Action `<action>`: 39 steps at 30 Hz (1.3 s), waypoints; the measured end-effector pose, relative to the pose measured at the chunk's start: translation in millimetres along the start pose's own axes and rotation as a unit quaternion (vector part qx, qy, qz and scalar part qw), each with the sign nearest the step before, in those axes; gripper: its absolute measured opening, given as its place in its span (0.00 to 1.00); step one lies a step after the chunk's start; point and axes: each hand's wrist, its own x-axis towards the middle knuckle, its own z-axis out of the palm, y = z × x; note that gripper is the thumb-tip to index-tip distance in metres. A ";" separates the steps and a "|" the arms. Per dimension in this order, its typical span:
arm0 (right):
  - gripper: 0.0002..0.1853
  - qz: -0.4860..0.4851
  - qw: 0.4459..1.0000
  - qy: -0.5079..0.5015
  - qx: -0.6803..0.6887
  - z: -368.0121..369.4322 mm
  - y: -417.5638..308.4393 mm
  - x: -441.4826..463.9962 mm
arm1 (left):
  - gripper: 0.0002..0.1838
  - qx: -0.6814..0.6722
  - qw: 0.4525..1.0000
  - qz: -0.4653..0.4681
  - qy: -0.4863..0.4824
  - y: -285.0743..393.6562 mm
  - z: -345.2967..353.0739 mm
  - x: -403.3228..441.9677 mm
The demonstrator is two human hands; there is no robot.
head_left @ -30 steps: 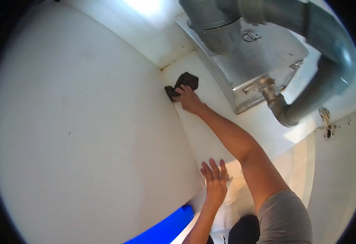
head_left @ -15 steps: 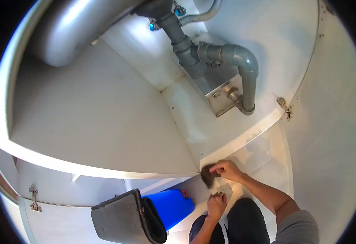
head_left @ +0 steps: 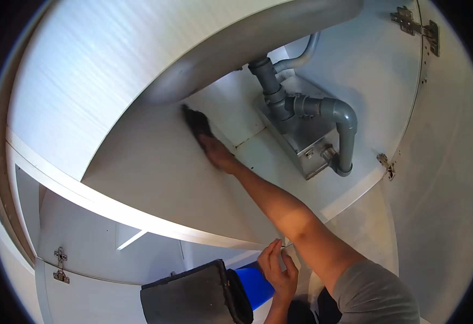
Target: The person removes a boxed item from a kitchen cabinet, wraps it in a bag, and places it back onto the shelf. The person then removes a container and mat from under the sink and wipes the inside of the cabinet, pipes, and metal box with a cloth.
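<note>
My right hand (head_left: 218,154) reaches deep into the under-sink cabinet, closed on a dark cloth (head_left: 197,123). The cloth lies against the cabinet's pale side panel (head_left: 155,162), beneath the metal sink bowl (head_left: 236,54). It is somewhat blurred, so its folds are hard to make out. Outside, near the panel's front edge, my left hand (head_left: 281,272) is raised with its fingers apart and holds nothing. Whether its fingertips touch the edge, I cannot tell.
A grey drain pipe (head_left: 346,129) bends into a metal box (head_left: 301,135) on the cabinet floor. An open door (head_left: 442,178) on metal hinges stands at the right. Below left are a black mat-like object (head_left: 188,294) and a blue container (head_left: 254,286).
My right hand has carried the cloth from the front corner up and left, deep into the cabinet. My left hand has risen slightly and its fingers have opened. The view has shifted.
</note>
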 end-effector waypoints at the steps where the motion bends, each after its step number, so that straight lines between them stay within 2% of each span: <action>1: 0.29 0.062 0.997 0.037 0.002 -2.5 23.5 9.2 | 0.15 -0.093 0.992 -0.075 -0.037 -3.5 2.2 -3.3; 2: 0.29 0.115 0.993 0.026 -0.008 -8.0 43.7 3.8 | 0.13 -0.185 0.968 -0.150 -0.074 -6.5 4.6 -5.6; 3: 0.29 0.170 0.985 0.015 -0.020 -15.6 63.7 -10.3 | 0.13 -0.188 0.967 -0.154 -0.075 -12.5 10.0 -7.3; 4: 0.29 0.193 0.980 0.031 -0.043 -20.4 85.4 -28.2 | 0.16 -0.418 0.857 -0.297 -0.044 -21.5 18.0 -9.3; 5: 0.29 0.216 0.973 0.047 -0.068 -23.2 92.8 -44.1 | 0.21 -0.613 0.672 -0.416 -0.008 -24.7 23.1 -8.9; 6: 0.29 0.219 0.972 0.049 -0.071 -23.3 98.2 -50.4 | 0.21 -0.614 0.669 -0.419 -0.009 -29.9 23.9 -8.1; 7: 0.28 0.286 0.956 0.070 0.019 -22.1 92.3 -56.1 | 0.25 -0.716 0.496 -0.486 0.070 -35.8 21.0 -0.8; 8: 0.27 0.345 0.928 0.090 0.108 -21.1 74.5 -59.6 | 0.29 -0.782 0.299 -0.527 0.146 -38.9 20.1 4.7; 9: 0.26 0.307 0.941 0.070 0.126 -17.4 55.4 -56.9 | 0.29 -0.783 0.300 -0.527 0.142 -40.2 18.5 5.5; 10: 0.25 0.266 0.952 0.050 0.142 -11.0 19.3 -50.5 | 0.28 -0.813 0.198 -0.517 0.180 -42.2 16.5 5.8; 11: 0.25 0.185 0.976 0.062 0.094 -1.6 -11.7 -39.7 | 0.28 -0.833 0.093 -0.502 0.216 -45.4 15.8 6.1; 12: 0.25 0.104 0.991 0.073 0.045 8.2 -32.6 -23.1 | 0.28 -0.833 0.093 -0.502 0.212 -52.0 17.2 3.9; 14: 0.26 0.030 0.999 0.017 0.002 16.8 -51.7 33.4 | 0.26 -0.850 -0.010 -0.482 0.214 -67.2 21.4 -1.1; 15: 0.26 0.027 0.999 0.017 0.000 13.3 -53.5 49.6 | 0.26 -0.851 -0.011 -0.481 0.212 -69.8 21.1 -0.3; 17: 0.28 0.078 0.997 0.003 -0.025 9.5 -44.6 71.6 | 0.26 -0.835 0.042 -0.516 0.187 -75.0 15.6 0.6; 21: 0.29 0.212 0.972 0.102 -0.003 -6.7 43.6 35.6 | 0.27 -0.834 0.038 -0.525 0.165 -84.8 19.1 -3.0; 23: 0.27 0.302 0.950 0.078 -0.029 -24.5 64.4 -1.1 | 0.26 -0.848 0.064 -0.499 0.164 -82.8 20.6 -4.0; 24: 0.27 0.304 0.949 0.080 -0.032 -24.8 68.6 -7.5 | 0.26 -0.847 0.061 -0.501 0.165 -80.5 19.6 -4.2; 26: 0.26 0.314 0.941 0.046 0.118 -22.9 55.3 -16.5 | 0.19 -0.844 0.041 -0.511 0.160 -70.3 12.1 4.9; 28: 0.26 0.236 0.956 0.029 0.171 -9.1 18.3 -5.0 | 0.19 -0.842 0.060 -0.513 0.157 -71.4 11.1 3.6; 30: 0.27 0.103 0.986 0.048 0.119 11.1 -27.6 19.4 | 0.19 -0.839 0.080 -0.514 0.156 -71.2 11.8 6.5; 32: 0.28 -0.022 0.997 0.060 0.044 19.9 -51.8 47.2 | 0.20 -0.831 0.063 -0.531 0.154 -71.1 8.4 7.7; 33: 0.28 -0.016 0.997 0.060 0.046 13.5 -53.6 55.6 | 0.20 -0.828 0.064 -0.534 0.159 -73.5 7.8 6.1; 35: 0.29 0.067 0.996 -0.026 0.060 1.9 -29.9 69.1 | 0.20 -0.844 0.108 -0.516 0.101 -80.8 9.0 2.2; 37: 0.29 0.160 0.984 0.003 0.081 -6.5 11.2 53.9 | 0.22 -0.843 0.093 -0.518 0.111 -82.6 10.2 -0.8; 39: 0.28 0.236 0.968 0.070 0.046 -12.4 59.7 22.4 | 0.24 -0.845 0.072 -0.517 0.118 -80.7 13.2 -0.2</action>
